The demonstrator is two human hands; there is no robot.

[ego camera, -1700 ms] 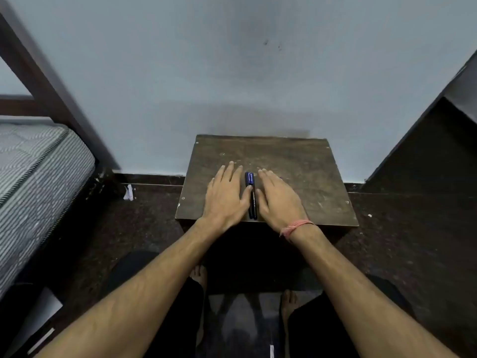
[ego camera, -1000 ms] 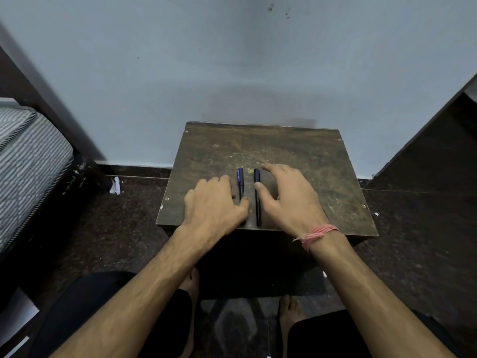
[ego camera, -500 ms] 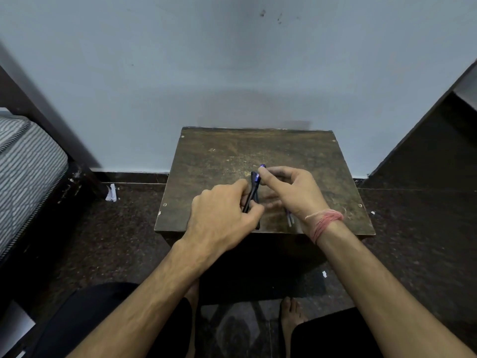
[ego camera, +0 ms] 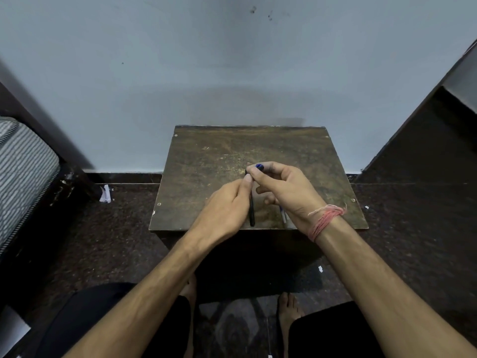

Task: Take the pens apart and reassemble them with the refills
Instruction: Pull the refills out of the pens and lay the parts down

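A slim black pen [ego camera: 251,210] is held above a small table [ego camera: 206,161], its smooth barrel gripped between thumb and curled fingers of the left hand [ego camera: 224,208]. Its blue tip [ego camera: 259,166] is pinched by the fingertips of the right hand [ego camera: 286,192], just above the left thumb. Beneath the right palm, a second pen [ego camera: 283,215] lies on the worn, scratched wooden top, mostly hidden. A pink thread band [ego camera: 325,221] is wound round the right wrist.

arms: bare, no sleeves
right wrist: pink-red thread band [ego camera: 324,221], several loops
legs: black trousers [ego camera: 85,324]
feet: bare
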